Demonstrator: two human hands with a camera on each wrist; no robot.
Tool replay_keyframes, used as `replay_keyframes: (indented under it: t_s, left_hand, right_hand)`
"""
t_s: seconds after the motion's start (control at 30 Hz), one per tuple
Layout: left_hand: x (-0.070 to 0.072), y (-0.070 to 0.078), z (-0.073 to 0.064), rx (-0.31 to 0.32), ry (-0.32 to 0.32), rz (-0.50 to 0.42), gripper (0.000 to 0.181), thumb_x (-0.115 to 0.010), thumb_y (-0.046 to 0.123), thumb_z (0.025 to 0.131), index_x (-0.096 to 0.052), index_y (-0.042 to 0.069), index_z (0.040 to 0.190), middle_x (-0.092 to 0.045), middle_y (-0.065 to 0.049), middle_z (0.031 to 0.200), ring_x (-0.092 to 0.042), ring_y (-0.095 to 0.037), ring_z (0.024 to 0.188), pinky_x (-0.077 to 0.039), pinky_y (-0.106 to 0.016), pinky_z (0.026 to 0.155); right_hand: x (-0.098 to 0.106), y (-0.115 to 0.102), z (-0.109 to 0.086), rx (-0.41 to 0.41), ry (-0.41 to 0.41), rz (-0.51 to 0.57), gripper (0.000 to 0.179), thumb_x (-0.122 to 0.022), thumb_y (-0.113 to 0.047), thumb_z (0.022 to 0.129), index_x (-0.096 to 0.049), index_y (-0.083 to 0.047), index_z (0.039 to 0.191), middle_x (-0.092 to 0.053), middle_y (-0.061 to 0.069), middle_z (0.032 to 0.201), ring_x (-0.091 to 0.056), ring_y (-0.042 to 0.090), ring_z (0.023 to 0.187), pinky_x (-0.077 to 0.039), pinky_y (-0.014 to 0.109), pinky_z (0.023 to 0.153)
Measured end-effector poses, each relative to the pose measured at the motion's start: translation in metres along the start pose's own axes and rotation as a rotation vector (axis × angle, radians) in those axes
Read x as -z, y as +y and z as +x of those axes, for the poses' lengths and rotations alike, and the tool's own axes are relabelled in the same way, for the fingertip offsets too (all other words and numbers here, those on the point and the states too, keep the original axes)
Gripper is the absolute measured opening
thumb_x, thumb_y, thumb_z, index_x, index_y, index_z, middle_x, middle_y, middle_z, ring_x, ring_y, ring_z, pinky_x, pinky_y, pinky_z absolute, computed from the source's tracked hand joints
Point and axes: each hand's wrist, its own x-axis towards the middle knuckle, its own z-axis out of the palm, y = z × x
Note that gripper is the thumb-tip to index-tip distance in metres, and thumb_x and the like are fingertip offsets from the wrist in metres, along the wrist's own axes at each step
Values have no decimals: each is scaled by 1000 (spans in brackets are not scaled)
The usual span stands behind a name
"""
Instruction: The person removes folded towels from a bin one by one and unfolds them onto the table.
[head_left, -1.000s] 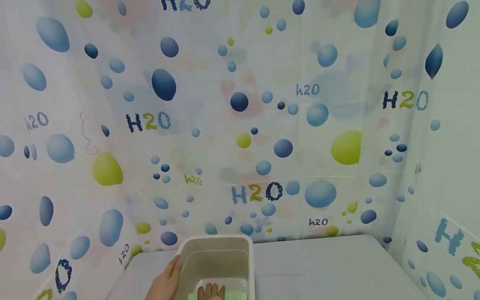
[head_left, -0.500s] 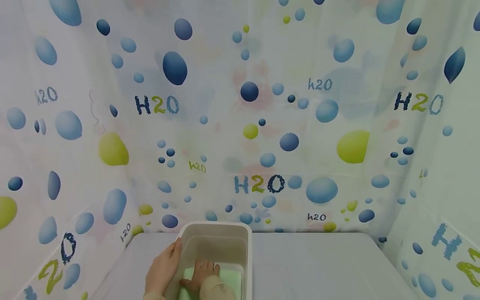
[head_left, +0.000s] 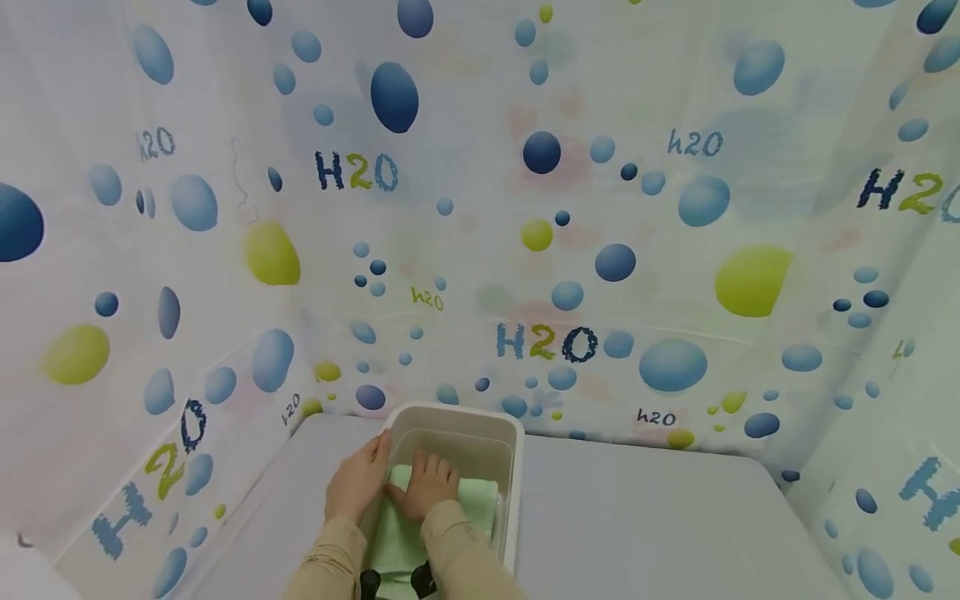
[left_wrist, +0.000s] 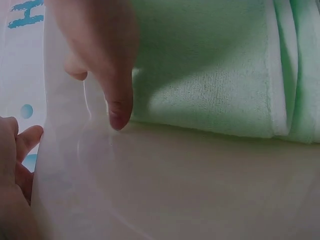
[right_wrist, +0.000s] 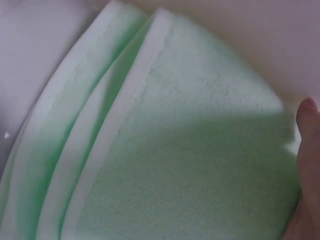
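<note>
A folded light-green towel (head_left: 401, 533) with pale edges lies inside a whitish plastic bin (head_left: 512, 508). My right hand (head_left: 429, 487) rests on the towel with its fingers spread toward the bin's far end and the thumb out to the left. In the left wrist view, that thumb reaches past the towel's edge (left_wrist: 210, 127) onto the bin's floor. My left hand (head_left: 358, 483) lies along the outside of the bin's left wall, fingertips right at the rim. The right wrist view shows the towel's stacked layers (right_wrist: 100, 135) beside the right hand's thumb (right_wrist: 307, 115).
The bin stands on a white-covered table (head_left: 637, 517), near its back left. A curtain (head_left: 480, 250) printed with blue and yellow-green drops and H2O lettering hangs behind and at both sides. Two dark rounded pieces (head_left: 370, 583) show between the forearms.
The head view has tilted down and turned left, so more of the bin, towel and both sleeves shows. The right hand stays on the towel; the left hand stays at the bin's left side.
</note>
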Motion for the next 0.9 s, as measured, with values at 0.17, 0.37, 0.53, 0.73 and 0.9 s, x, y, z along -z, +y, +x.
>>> replay_keyframes:
  t_s: [0.17, 0.37, 0.53, 0.73, 0.9]
  left_hand:
    - [-3, 1, 1, 8, -3, 1, 59, -23, 54, 98, -48, 18, 137, -54, -18, 133, -51, -46, 117, -41, -62, 91]
    - [0, 2, 1, 26, -23, 2, 60, -21, 56, 97, -46, 21, 139, -52, -17, 135, -50, -46, 119, -39, -61, 92]
    - [-1, 3, 0, 67, -46, -3, 73, -11, 63, 94, -44, 17, 140, -52, -21, 134, -49, -47, 118, -40, -61, 92]
    - [-2, 4, 2, 80, -74, -7, 82, -3, 68, 91, -39, 15, 142, -48, -24, 136, -47, -49, 120, -38, -62, 93]
    - [3, 2, 2, 90, -80, 5, 84, -2, 68, 90, -38, 13, 143, -46, -26, 136, -46, -51, 119, -39, -63, 92]
  right_hand:
    - [6, 4, 1, 65, 47, 16, 73, -51, -64, 83, -38, -11, 132, -53, 10, 114, -48, 26, 101, -39, 41, 83]
    - [14, 0, 1, 88, 88, 71, 58, -48, -45, 91, -35, -11, 136, -54, 8, 118, -46, 25, 104, -36, 42, 84]
    - [21, 1, 2, 93, 129, 146, 51, -50, -34, 86, -40, -12, 131, -55, 6, 118, -45, 24, 102, -33, 39, 81]
    - [31, 3, 3, 63, 150, 178, 26, -56, -23, 82, -48, -15, 105, -52, 2, 99, -40, 19, 86, -30, 34, 75]
    - [38, -1, 4, 85, 134, 219, 16, -56, -19, 83, -49, -20, 98, -53, -1, 97, -40, 17, 85, -29, 32, 73]
